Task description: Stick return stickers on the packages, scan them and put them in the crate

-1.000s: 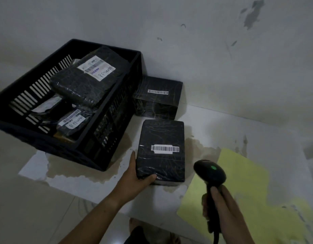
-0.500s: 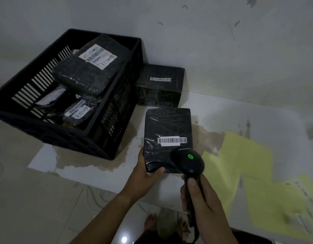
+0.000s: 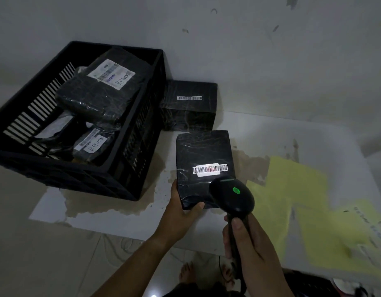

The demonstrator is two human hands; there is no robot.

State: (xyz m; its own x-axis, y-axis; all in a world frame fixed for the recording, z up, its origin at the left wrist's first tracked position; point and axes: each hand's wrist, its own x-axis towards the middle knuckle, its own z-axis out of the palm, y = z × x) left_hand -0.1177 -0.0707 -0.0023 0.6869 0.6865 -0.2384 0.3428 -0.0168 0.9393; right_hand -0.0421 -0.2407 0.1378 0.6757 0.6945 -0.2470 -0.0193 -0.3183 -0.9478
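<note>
The work surface was a white table top point(image 3: 292, 136) set against a pale, marked wall point(image 3: 249, 50). Its coating was worn to brown patches point(image 3: 112, 203) around the crate. A tiled floor point(image 3: 35, 243) showed below the near edge. Lighting was dim.

The package point(image 3: 203, 151), a black wrapped box, sat near the front edge of the table, just right of the black crate point(image 3: 120, 47). Its long axis ran from the person toward the wall. The barcode label point(image 3: 210, 169) faced up and lay across the short axis, with a red line on it. The left hand point(image 3: 176, 213) gripped the near left corner, thumb on the top face. The right hand point(image 3: 247, 251) was curled round the handle of the scanner point(image 3: 232, 196), whose head pointed at the label with a green light on.

A narrow gap separated the package from the crate wall. A second package point(image 3: 188, 103) stood at the wall behind it, near but apart. Yellow sheets point(image 3: 292, 189) lay to the right. Bare table remained between those sheets and the wall. Inside the crate, two packages point(image 3: 101, 93) marked RETURN were stacked.
</note>
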